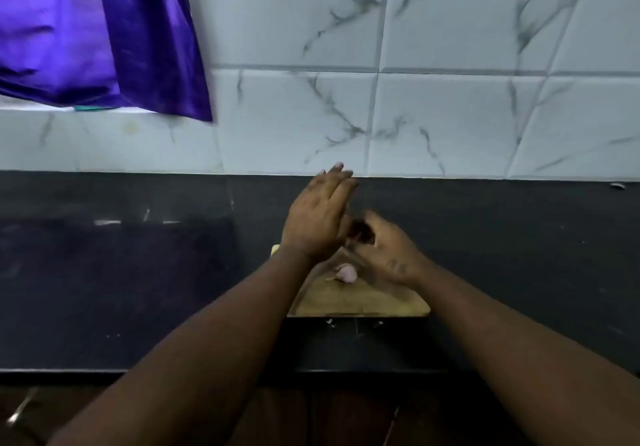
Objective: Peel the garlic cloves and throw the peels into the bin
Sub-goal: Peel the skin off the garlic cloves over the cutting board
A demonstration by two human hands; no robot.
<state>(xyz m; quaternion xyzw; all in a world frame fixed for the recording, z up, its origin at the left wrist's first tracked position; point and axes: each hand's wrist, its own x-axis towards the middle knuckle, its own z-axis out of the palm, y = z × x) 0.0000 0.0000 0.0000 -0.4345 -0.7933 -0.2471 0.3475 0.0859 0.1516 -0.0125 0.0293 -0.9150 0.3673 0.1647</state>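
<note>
Garlic, one pinkish unpeeled clove [345,273], is lying on my wooden cutting board [360,298] on the black counter [138,272]. I'm holding my left hand [317,217] flat and wide; my right hand [386,246] is curling around something I cannot make out. Brushing the clove could be rolling it off.

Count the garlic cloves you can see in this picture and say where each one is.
1. A pinkish garlic clove lies on the wooden cutting board, just below the two hands. The curled right hand may hide another; that cannot be told.
</note>
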